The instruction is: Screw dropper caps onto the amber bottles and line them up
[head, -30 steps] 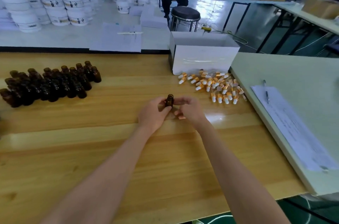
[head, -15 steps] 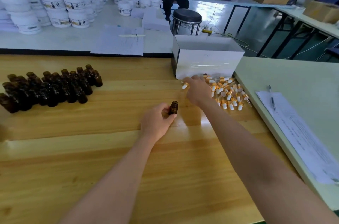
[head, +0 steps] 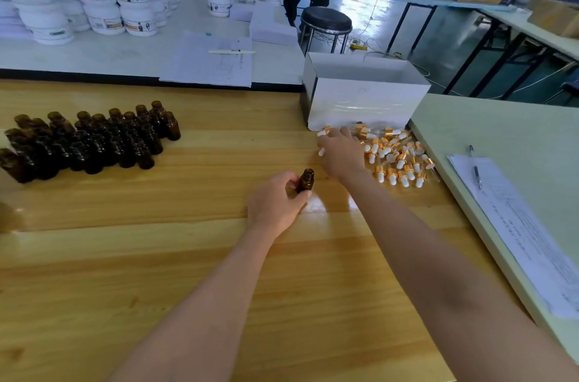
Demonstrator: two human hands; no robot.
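My left hand (head: 275, 203) grips one open, uncapped amber bottle (head: 306, 180) upright on the wooden table (head: 156, 256). My right hand (head: 341, 154) reaches forward and lies on the left end of the pile of dropper caps (head: 398, 159), gold collars with white bulbs. Its fingertips are among the caps, and a white bulb shows beside the thumb. The back of the hand hides whether it holds one. A cluster of several uncapped amber bottles (head: 91, 143) stands at the table's left.
A white open box (head: 363, 102) stands right behind the caps. To the right is a pale green table (head: 501, 137) with a paper sheet (head: 517, 225) and a pen (head: 476, 167). White jars (head: 94, 2) and papers fill the far table.
My right hand left the bottle and went forward to the cap pile, where it has stayed for the last half second. My left hand keeps hold of the bottle.
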